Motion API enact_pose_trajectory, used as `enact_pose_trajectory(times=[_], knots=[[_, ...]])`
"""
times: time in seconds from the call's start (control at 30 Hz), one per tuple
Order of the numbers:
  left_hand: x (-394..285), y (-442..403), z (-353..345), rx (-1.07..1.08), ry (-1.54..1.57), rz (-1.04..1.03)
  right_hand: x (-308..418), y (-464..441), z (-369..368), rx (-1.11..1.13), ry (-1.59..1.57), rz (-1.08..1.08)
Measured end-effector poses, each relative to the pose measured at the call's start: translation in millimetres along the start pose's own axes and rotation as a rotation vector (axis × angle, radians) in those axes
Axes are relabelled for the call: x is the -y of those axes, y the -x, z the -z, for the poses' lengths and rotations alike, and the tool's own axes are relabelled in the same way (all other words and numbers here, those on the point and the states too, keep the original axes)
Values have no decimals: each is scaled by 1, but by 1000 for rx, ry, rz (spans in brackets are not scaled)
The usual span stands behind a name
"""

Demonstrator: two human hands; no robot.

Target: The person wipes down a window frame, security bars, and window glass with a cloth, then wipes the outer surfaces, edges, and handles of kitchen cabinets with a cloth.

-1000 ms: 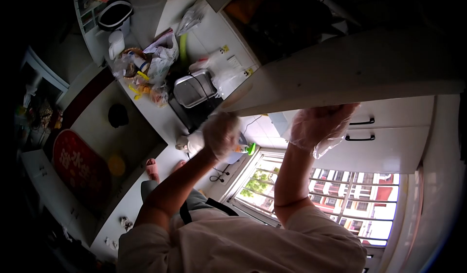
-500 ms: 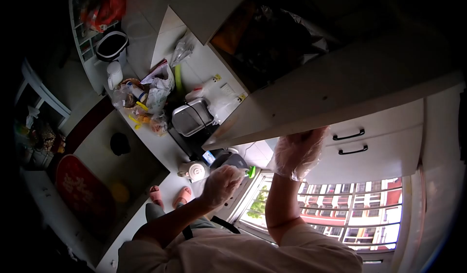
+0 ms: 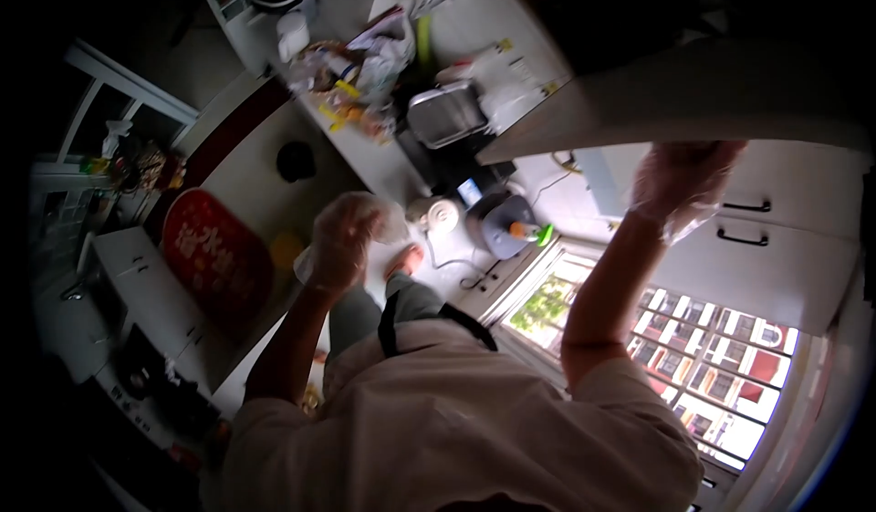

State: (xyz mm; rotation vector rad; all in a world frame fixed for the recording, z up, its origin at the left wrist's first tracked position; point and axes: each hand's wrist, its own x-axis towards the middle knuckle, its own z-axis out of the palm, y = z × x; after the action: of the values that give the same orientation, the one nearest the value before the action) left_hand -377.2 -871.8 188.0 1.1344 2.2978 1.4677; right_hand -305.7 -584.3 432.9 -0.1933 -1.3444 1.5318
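Both hands wear clear, loose plastic gloves. My right hand (image 3: 684, 183) is raised to the lower edge of an open cabinet door (image 3: 675, 110), gripping it, with the fingertips hidden by the door. My left hand (image 3: 342, 238) hangs in front of my body, over the floor beside the counter. Its fingers look bent, but blur and baggy plastic obscure them, and I cannot make out anything held. Nearest to it on the counter is a white kettle (image 3: 436, 214).
On the counter (image 3: 401, 170) are a metal tray (image 3: 447, 115), plastic bags (image 3: 383, 60) and a dark appliance (image 3: 502, 224) near a green-topped bottle (image 3: 544, 234). A barred window (image 3: 712, 348) lies right; a red mat (image 3: 214, 247) covers floor at left.
My left hand has moved left, away from the dark appliance, to in front of my legs. My right hand stays on the door edge while the whole view has shifted.
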Motion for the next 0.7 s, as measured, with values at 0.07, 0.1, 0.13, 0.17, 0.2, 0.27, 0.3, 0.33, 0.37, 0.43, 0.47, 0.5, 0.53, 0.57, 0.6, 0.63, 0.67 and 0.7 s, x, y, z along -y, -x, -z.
enact_pose_trajectory(times=[0.07, 0.1, 0.13, 0.17, 0.2, 0.27, 0.3, 0.33, 0.37, 0.43, 0.47, 0.5, 0.53, 0.57, 0.6, 0.63, 0.67, 0.7], knots=[[36, 31, 15, -86, -478, -185, 0, 0, -4, -93, -35, -3], [61, 52, 21, -3, -463, -49, -1, 0, -8, -139, -15, 24], [64, 57, 36, -4, -531, -5, -2, -1, -12, -187, 7, 50], [68, 62, 49, -47, -535, -16, -4, 1, -12, -232, 26, 79], [71, 66, 60, -95, -538, -33, -7, 1, -10, -161, 47, 89], [73, 75, 75, -135, -506, 8, -7, 1, -2, -13, 91, 116], [72, 79, 81, -159, -488, 28, -6, 0, 2, -22, 58, 83], [63, 75, 86, -194, -305, 261, -6, -2, 5, -27, 23, 54], [51, 69, 89, -229, -116, 488, -5, -4, 5, -32, -12, 27], [58, 76, 90, -211, -466, 204, -8, 1, -11, -85, 65, 101], [69, 86, 86, -204, -567, 176, -8, 3, -18, -114, 104, 139], [70, 86, 86, -200, -670, 146, -8, 4, -22, -185, 103, 112], [72, 87, 86, -197, -774, 114, -7, 4, -25, -257, 100, 87], [81, 93, 81, -240, -643, 182, -5, 2, -27, -325, 97, 69], [81, 91, 84, -247, -670, 144, -3, 0, -16, -208, 30, 49], [80, 89, 85, -258, -691, 103, -4, 0, 5, -86, -29, 36], [80, 81, 85, -269, -708, 61, -3, -1, 15, -27, -54, 22], [73, 71, 90, -274, -683, 24, -1, -2, 24, 32, -78, 6]])
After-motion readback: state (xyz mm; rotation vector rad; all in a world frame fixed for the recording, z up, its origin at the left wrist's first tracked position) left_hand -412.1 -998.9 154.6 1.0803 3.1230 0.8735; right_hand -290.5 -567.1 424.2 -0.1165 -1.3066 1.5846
